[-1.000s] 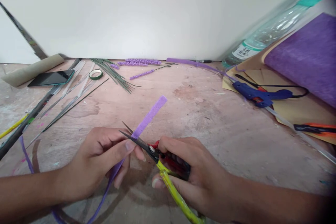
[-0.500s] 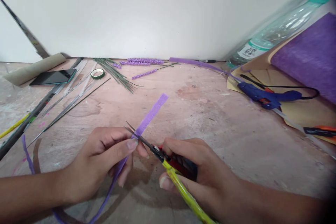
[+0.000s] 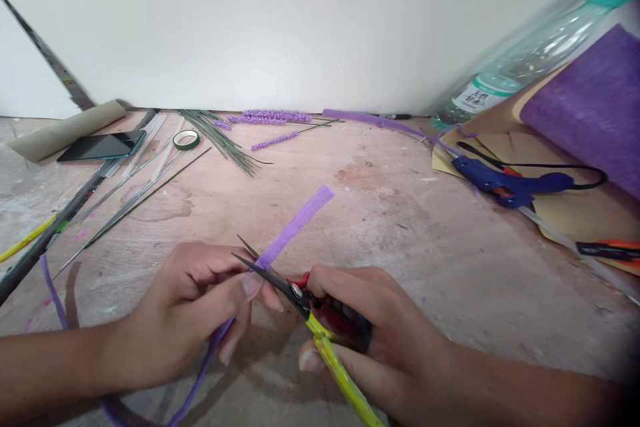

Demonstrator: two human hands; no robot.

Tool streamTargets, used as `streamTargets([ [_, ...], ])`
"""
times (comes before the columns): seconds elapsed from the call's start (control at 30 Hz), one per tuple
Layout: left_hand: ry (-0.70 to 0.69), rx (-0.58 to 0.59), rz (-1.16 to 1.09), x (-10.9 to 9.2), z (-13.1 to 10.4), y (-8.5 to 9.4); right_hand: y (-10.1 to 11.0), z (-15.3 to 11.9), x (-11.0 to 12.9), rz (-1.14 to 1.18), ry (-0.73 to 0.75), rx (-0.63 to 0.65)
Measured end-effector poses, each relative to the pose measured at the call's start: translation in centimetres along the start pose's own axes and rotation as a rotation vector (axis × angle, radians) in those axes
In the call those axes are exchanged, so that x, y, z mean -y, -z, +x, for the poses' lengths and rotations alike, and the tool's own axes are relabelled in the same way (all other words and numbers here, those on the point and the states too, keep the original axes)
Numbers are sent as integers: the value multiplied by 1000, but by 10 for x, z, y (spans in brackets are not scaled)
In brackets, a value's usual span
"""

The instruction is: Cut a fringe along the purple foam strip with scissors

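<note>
Between thumb and fingers, my left hand (image 3: 210, 297) pinches a purple felt strip (image 3: 297, 223). The strip's short end sticks out up and to the right, while its long tail hangs below the hand and loops past my left forearm. My right hand (image 3: 373, 330) is wrapped round scissors (image 3: 285, 287) with yellow and red handles. The dark blades stand apart and straddle the strip right by my left thumb tip. Part of the red handle is hidden by my right fingers.
Purple beaded-looking stems (image 3: 275, 117), green wires (image 3: 220, 143) and a green tape roll (image 3: 186, 140) lie at the back. On the left are a phone (image 3: 103, 147) and cardboard tube (image 3: 70, 132). At right sit a blue glue gun (image 3: 510, 181), a plastic bottle (image 3: 530, 67) and purple felt (image 3: 590, 103).
The scissor blades have opened wider and shifted slightly left. The strip's free end has tilted down and to the right. My left hand stays in nearly the same place.
</note>
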State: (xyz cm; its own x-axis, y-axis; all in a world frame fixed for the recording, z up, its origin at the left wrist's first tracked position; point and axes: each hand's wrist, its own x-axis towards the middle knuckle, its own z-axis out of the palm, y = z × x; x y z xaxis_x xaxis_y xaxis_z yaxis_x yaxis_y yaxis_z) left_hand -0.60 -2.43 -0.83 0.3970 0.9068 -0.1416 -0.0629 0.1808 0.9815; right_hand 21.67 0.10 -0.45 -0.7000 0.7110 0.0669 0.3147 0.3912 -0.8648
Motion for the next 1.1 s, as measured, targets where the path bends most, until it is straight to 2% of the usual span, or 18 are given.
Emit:
streamTargets([
  [0.27, -39, 26, 80, 0, 0, 4, 0, -1, -8, 29, 6, 52],
  [0.5, -36, 35, 130, -3, -5, 7, -3, -3, -12, 156, 125, -17],
  [0.63, -29, 57, 123, -5, -5, 6, -2, -3, -7, 201, 39, 65],
  [0.83, 65, 49, 27, -3, -2, 4, 2, 0, -5, 314, -24, 181],
  [0.93, 114, 49, -15, -2, -1, 5, 2, 1, -5, 374, -32, 182],
  [1.1, 174, 43, -58, -2, 2, 6, 1, 1, -1, 411, -62, 110],
])
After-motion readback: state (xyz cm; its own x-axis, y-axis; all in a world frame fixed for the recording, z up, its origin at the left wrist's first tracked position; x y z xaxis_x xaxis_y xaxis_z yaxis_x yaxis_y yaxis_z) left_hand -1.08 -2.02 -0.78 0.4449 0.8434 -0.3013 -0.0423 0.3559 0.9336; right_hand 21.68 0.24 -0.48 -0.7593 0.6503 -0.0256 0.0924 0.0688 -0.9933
